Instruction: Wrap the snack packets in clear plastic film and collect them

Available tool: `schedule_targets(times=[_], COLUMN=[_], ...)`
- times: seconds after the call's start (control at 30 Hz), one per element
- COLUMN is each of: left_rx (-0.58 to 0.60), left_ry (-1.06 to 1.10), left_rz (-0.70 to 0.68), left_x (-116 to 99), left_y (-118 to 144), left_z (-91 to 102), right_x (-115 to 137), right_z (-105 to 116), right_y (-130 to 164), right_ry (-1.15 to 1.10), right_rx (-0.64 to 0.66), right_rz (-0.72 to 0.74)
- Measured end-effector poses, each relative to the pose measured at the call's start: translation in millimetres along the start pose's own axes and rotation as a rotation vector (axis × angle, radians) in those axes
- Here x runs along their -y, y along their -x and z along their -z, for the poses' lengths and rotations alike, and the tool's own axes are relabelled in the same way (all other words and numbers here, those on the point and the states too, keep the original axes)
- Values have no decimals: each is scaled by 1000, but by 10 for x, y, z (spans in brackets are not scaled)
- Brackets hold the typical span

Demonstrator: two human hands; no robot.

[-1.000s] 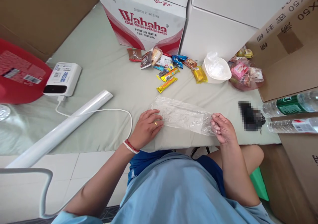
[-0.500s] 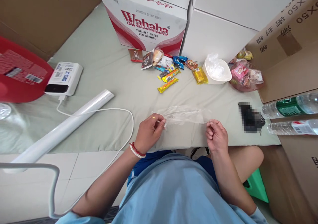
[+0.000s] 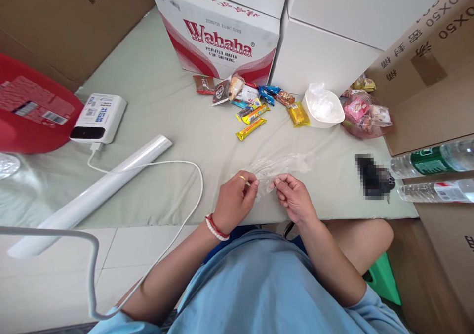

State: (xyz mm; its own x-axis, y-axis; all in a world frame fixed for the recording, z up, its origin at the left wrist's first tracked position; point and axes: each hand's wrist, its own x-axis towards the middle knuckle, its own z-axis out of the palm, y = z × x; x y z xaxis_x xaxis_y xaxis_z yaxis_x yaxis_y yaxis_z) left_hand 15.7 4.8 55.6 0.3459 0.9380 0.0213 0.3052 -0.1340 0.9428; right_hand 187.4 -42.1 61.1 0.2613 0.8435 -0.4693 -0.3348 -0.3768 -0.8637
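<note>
A clear plastic bag (image 3: 281,165) lies crumpled on the pale green cloth (image 3: 166,102) near its front edge. My left hand (image 3: 236,200), with a gold ring and a red and white bracelet, pinches the bag's near end. My right hand (image 3: 294,198) has come in close beside it and pinches the same end, fingertips nearly touching. Beyond the bag, several wrapped snacks (image 3: 252,104) lie scattered in front of a Wahaha water carton (image 3: 218,32).
A white bowl lined with plastic (image 3: 323,107) and a pink tray of snacks (image 3: 365,116) sit right. Two water bottles (image 3: 433,173) lie at far right. A white roll (image 3: 96,193), a power bank (image 3: 98,119) with cable and a red box (image 3: 29,109) lie left. Cardboard boxes surround.
The bag went from spread flat to gathered and narrow. My right hand moved left along it to meet my left hand at the bag's near end.
</note>
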Motion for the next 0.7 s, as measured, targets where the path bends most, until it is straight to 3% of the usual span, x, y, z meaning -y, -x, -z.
schedule_targets(times=[0.13,0.3,0.4,0.5,0.6,0.7], left_rx=[-62,-250,-303,-339,-392,-255], left_ry=[243,481,443,253,-111,-425], left_rz=[243,370,436,443,334,-92], left_x=[63,165,246,362,457,448], left_y=[-142,-310,-329,-285,-209,-108], left_z=[291,668,825,914,951,957], right_x=[41,101,149,188,209,222], right_z=[217,523,660,731,750,748], right_y=[-17,4,-5,-29,-58,-81], right_ry=[39,76,119,154,190,223], right_rx=[36,55,62,36,18,25], right_rz=[-53,-130,-155,-150,-126,-109])
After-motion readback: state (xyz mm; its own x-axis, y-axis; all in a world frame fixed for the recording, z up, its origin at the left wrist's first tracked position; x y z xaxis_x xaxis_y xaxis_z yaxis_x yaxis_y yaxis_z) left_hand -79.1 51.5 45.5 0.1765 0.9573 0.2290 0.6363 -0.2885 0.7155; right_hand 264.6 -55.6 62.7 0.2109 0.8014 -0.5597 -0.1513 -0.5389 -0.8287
